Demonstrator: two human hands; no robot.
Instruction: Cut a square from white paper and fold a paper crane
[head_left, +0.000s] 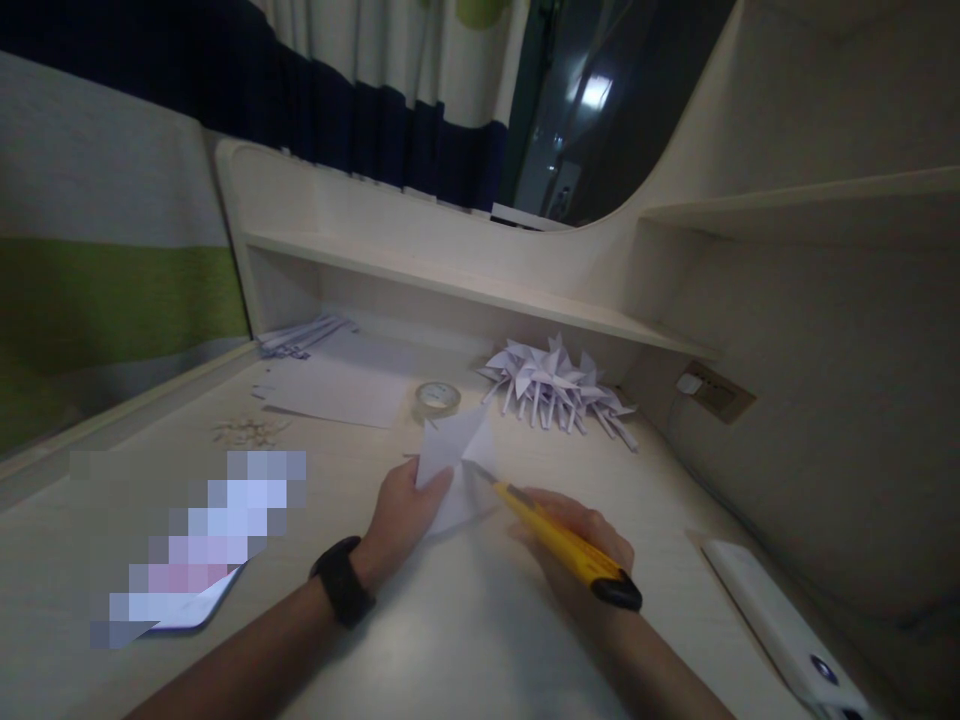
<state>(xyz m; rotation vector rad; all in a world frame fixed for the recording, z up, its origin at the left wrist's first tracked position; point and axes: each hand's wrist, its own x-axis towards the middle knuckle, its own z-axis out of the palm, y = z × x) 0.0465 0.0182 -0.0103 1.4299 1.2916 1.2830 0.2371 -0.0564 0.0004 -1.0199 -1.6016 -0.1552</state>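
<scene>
My left hand (pixel 409 505), with a black watch on its wrist, pinches a folded piece of white paper (pixel 457 485) between thumb and fingers. The paper is held a little over the desk, its upper corner pointing away from me. In my right hand (pixel 589 525) is a yellow utility knife (pixel 559 535) with a black end. Its blade tip points up and left, at or very near the middle of the paper; whether it pierces the paper I cannot tell. Just behind the paper lies a roll of clear tape (pixel 437 398).
Several folded paper pinwheels (pixel 551 375) are heaped at the back right. White sheets (pixel 345 380) and rolled paper strips (pixel 307 337) lie at the back left. Small pale sticks (pixel 250 430) and a blurred-out phone (pixel 202 560) are on the left, a white device (pixel 780 625) on the right.
</scene>
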